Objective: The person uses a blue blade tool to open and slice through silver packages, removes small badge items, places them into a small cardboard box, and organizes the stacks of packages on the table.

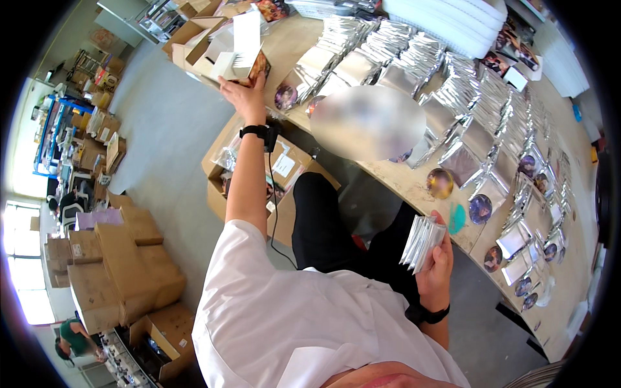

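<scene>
My left hand (244, 100) reaches far out to the table's left end and grips the near side of a small printed cardboard box (260, 67). The white lid flap (247, 32) of this box stands up, and pale packets show inside. Close to my body, my right hand (435, 275) holds a stack of flat silver foil packets (422, 243), fanned a little at one end. A teal round patch (457, 218) and a round gold picture badge (440, 183) lie on the table near that hand. A blurred oval hides part of the table's middle.
Rows of silver foil packets (446, 116) cover the wooden table (404, 184), with round picture badges (480, 209) along its near edge. White plastic trays (446, 26) are stacked behind. An open carton (284, 165) sits below the table. Stacked cartons (123, 265) and another person (76, 337) are at left.
</scene>
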`<action>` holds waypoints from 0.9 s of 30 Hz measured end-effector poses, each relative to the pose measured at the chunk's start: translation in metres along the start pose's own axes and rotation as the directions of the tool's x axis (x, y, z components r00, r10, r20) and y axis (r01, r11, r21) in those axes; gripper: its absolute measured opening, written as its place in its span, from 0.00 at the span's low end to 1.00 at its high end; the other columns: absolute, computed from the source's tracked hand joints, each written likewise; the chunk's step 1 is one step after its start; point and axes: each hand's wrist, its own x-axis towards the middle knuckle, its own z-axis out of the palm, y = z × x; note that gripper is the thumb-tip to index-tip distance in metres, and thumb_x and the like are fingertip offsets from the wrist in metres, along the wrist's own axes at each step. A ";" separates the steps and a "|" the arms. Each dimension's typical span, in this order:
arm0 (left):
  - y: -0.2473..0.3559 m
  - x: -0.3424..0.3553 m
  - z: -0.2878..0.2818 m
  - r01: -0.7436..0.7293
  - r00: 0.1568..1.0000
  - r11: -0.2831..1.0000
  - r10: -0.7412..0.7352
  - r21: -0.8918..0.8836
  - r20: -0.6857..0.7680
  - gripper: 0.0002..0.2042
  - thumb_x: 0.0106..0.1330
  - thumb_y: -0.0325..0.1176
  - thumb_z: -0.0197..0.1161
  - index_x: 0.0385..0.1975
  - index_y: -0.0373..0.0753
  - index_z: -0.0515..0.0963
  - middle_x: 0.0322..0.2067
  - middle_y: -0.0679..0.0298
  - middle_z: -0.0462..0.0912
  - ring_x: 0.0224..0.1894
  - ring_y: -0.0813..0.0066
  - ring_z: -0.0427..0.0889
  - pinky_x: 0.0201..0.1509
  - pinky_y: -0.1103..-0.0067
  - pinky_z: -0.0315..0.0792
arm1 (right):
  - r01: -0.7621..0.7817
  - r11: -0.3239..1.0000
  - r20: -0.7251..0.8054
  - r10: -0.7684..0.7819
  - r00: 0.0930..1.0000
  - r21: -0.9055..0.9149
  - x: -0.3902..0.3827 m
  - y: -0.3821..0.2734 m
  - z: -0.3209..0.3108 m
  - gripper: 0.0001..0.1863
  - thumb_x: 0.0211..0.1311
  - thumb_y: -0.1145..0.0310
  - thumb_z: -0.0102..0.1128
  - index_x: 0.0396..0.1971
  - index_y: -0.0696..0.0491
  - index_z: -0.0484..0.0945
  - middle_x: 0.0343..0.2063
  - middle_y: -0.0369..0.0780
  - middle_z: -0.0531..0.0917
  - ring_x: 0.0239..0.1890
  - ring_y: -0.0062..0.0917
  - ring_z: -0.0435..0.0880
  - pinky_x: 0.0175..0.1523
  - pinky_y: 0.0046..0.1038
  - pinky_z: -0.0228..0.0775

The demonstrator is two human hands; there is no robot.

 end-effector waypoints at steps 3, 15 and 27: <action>0.019 -0.012 -0.014 -0.069 0.996 0.997 0.068 0.024 0.062 0.57 0.64 0.53 0.80 0.80 0.22 0.49 0.78 0.29 0.54 0.81 0.34 0.55 0.83 0.55 0.55 | -0.050 0.998 -0.023 0.051 0.998 0.025 0.008 0.000 0.003 0.43 0.66 0.71 0.59 0.82 0.57 0.58 0.66 0.39 0.77 0.64 0.24 0.81 0.69 0.24 0.72; 0.179 -0.258 -0.195 0.688 0.545 0.419 0.239 -0.592 0.804 0.42 0.76 0.50 0.69 0.81 0.38 0.54 0.74 0.48 0.69 0.72 0.56 0.74 0.70 0.61 0.75 | 0.191 0.979 0.018 -0.193 0.981 0.065 0.056 0.029 0.027 0.44 0.72 0.79 0.68 0.82 0.55 0.53 0.48 0.36 0.82 0.40 0.16 0.79 0.43 0.25 0.73; 0.246 -0.295 -0.214 0.935 0.351 0.074 -0.041 -0.347 0.936 0.56 0.69 0.54 0.76 0.85 0.41 0.43 0.80 0.46 0.57 0.79 0.50 0.67 0.79 0.58 0.69 | 0.693 0.488 0.385 -0.590 0.709 -0.530 0.058 0.086 0.022 0.33 0.62 0.80 0.80 0.58 0.54 0.64 0.63 0.55 0.79 0.65 0.46 0.84 0.69 0.45 0.78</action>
